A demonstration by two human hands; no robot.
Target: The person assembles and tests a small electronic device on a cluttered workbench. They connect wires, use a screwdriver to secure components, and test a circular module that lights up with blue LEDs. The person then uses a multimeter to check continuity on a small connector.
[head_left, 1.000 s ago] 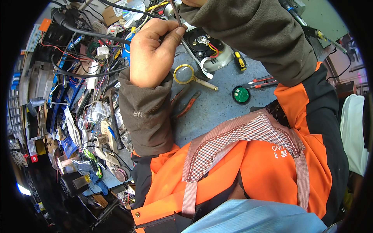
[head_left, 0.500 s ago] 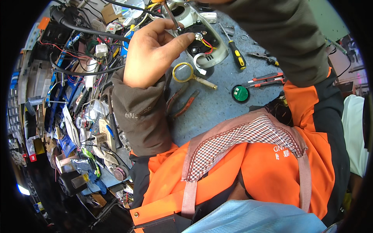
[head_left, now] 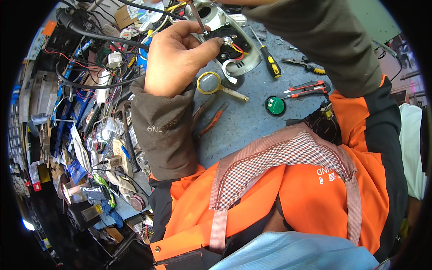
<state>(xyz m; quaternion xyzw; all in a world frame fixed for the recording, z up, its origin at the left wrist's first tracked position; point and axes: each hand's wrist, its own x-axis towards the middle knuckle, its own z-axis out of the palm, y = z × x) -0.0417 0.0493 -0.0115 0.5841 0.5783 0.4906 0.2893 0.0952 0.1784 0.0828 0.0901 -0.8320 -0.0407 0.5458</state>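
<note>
My left hand point(head_left: 177, 60) has its fingers curled at the lower end of a screwdriver shaft point(head_left: 196, 18), over a silver housing point(head_left: 249, 60) with a black round part point(head_left: 240, 39), red and yellow wires and a white connector; the thumb touches the part near the wires. What its fingertips grip is hidden. My right hand point(head_left: 252, 2) is mostly cut off at the top edge, by the screwdriver's upper end, and its fingers are unclear.
A yellow-black screwdriver point(head_left: 272, 63), pliers point(head_left: 306, 67), red-handled tools point(head_left: 308, 90), a magnifier point(head_left: 209, 82), a green circuit board point(head_left: 275, 105) and more pliers point(head_left: 209, 121) lie on the blue worktop point(head_left: 243, 130). Tangled cables point(head_left: 103, 45) and piled parts crowd the left.
The housing has come into fuller view. My left hand's thumb has shifted right onto it, the screwdriver shaft stands lower in the picture, and the right sleeve has moved right.
</note>
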